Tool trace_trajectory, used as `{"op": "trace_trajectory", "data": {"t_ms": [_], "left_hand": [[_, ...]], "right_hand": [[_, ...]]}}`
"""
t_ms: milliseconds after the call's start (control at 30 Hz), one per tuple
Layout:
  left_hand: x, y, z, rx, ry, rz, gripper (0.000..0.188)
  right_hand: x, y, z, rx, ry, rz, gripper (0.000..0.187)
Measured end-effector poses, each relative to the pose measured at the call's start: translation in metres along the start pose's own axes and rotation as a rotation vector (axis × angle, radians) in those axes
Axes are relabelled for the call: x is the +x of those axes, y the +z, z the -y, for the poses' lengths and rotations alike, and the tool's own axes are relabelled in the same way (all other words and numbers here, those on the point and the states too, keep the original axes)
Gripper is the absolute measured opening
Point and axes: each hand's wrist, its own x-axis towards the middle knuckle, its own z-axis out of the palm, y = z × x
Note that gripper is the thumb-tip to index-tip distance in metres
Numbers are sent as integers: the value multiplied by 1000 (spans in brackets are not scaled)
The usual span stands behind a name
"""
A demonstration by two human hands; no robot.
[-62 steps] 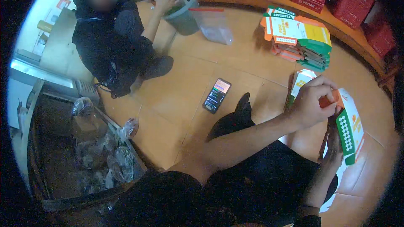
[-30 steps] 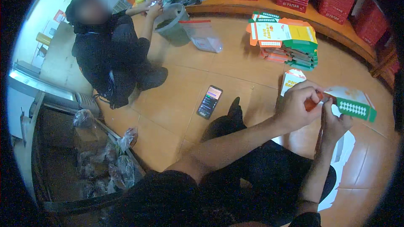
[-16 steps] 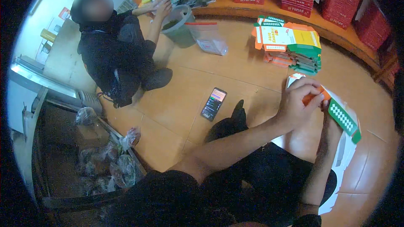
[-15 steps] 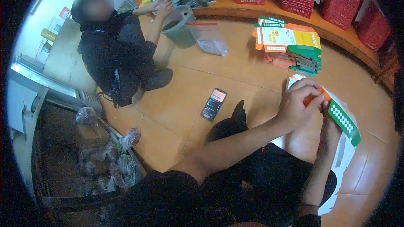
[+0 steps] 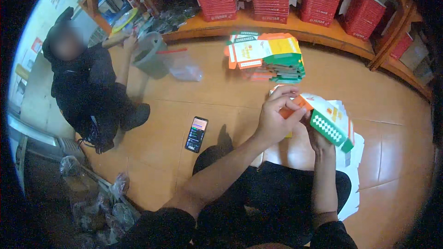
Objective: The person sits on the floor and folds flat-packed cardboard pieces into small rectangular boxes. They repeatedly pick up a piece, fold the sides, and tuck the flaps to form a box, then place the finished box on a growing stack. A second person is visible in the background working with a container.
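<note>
A small carton (image 5: pixel 333 116), white, orange and green with a white diamond pattern along its green side, is held up in front of me, partly folded into shape. My left hand (image 5: pixel 280 116) pinches its orange end flap between thumb and fingers. From below, my right hand (image 5: pixel 319 136) grips the same carton near that end; some of its fingers are hidden behind it. Under the carton, white unprinted-side sheets of flat card (image 5: pixel 353 173) lie on the floor by my right leg. Farther off sits a pile of flattened printed cartons (image 5: pixel 284 48).
A phone (image 5: pixel 196 133) with a lit screen lies on the tiled floor. At the left a person in dark clothes (image 5: pixel 87 76) crouches by a translucent bucket (image 5: pixel 154 64) and a clear plastic bag (image 5: pixel 184 68). Red carton stacks (image 5: pixel 213 0) fill the wooden shelf (image 5: pixel 198 30).
The view has swung right, so everything sits farther left in the picture. The carton has turned, showing more of its white printed face; both hands still hold it.
</note>
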Motion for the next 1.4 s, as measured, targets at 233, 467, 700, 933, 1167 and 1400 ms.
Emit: {"op": "trace_trajectory", "data": {"t_ms": [233,467,700,933,1167,1400], "left_hand": [[5,-10,3,-28,-12,155,11],[9,-15,-7,4,-157,251,13],[5,-8,-2,-97,-208,201,11],[2,-12,-9,-2,-155,174,13],[-6,-2,-35,346,-24,79,22],[3,-1,-2,225,-182,27,17]], "right_hand": [[-1,-22,-20,110,38,-1,48],[-12,-28,-25,393,15,-9,47],[-13,-30,-17,371,7,-13,46],[-26,-22,-10,448,19,27,45],[-16,-18,-3,531,39,111,45],[-11,-72,-67,93,-85,-108,61]]}}
